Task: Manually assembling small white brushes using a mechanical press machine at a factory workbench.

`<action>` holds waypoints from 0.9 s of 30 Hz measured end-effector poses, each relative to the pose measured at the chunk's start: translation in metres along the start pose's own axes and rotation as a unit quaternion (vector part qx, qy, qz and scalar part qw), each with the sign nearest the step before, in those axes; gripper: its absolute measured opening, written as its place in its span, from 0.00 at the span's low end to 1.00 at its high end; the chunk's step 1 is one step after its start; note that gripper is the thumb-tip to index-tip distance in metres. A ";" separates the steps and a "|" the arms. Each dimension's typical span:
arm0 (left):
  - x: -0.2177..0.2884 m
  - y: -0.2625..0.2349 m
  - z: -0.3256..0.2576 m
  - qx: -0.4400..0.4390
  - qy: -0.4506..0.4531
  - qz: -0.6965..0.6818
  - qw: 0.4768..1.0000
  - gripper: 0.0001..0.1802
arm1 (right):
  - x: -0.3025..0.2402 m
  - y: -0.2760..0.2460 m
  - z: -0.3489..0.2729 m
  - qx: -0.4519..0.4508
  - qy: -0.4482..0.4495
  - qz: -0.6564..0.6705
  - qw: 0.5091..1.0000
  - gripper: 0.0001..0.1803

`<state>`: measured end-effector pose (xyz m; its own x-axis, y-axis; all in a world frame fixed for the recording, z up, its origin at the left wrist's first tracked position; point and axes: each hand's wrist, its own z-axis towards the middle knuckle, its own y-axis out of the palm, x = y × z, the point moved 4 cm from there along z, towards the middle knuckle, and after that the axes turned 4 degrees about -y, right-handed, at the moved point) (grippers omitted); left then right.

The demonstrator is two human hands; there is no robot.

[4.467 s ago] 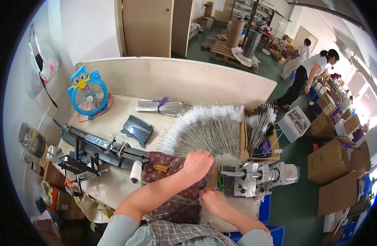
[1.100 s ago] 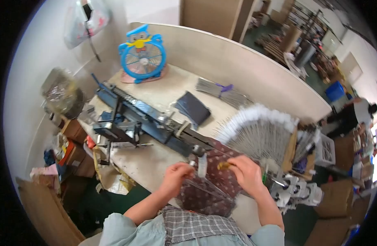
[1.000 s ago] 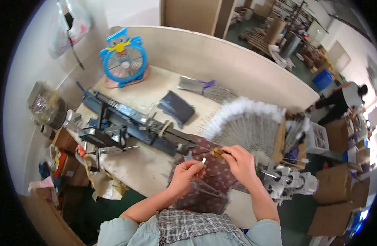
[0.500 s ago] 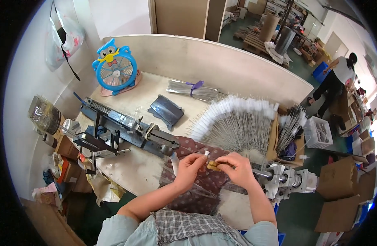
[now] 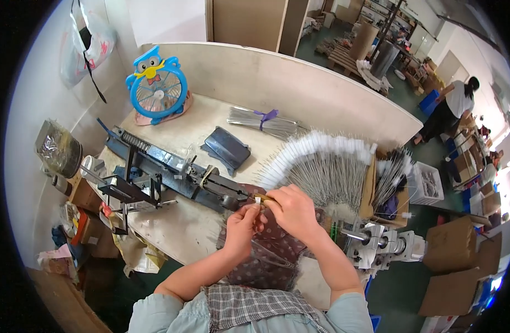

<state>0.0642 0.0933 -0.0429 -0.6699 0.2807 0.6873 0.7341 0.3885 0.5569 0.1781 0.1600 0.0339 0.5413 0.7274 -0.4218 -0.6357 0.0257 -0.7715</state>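
My left hand (image 5: 242, 226) is closed in a pinch on a small white-tipped piece (image 5: 258, 200), which resembles the white heads on the wire stems nearby. Close against it, my right hand (image 5: 292, 210) grips a small yellow-brown block (image 5: 264, 197), mostly covered by the fingers. Both hands meet at the right end of a long dark metal bench fixture (image 5: 180, 169) with a spring and clamps. Under them lies a brown polka-dot cloth (image 5: 266, 256). Beyond my right hand, a fan of thin wire stems with white heads (image 5: 324, 166) spreads over the table.
A blue cartoon-shaped fan (image 5: 158, 91), a dark blue pouch (image 5: 226, 149) and a wire bundle with a purple tie (image 5: 264, 120) sit toward the back. A metal shaft machine (image 5: 385, 241) stands at right beside cardboard boxes (image 5: 449, 244). Another person (image 5: 452, 108) stands in the background.
Both hands have moved left and up to the fixture's end. My right hand has brought the yellow-brown block up against the white-tipped piece.
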 end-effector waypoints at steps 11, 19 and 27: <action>0.007 0.004 -0.001 -0.059 -0.019 -0.024 0.998 0.25 | 0.000 0.004 -0.006 -0.059 0.096 0.043 0.993 0.10; -0.004 0.002 0.001 -0.033 0.042 -0.132 0.990 0.18 | -0.029 0.015 -0.005 0.039 0.017 -0.071 0.997 0.17; -0.006 0.008 0.002 -0.027 0.049 -0.094 0.994 0.10 | -0.021 0.002 -0.014 0.081 -0.022 -0.062 0.995 0.14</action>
<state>0.0740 0.0968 -0.0432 -0.7836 0.1197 0.6097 0.6038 0.3780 0.7018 0.1735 0.1350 0.0348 0.5987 0.7410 -0.3041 -0.6474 0.2242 -0.7284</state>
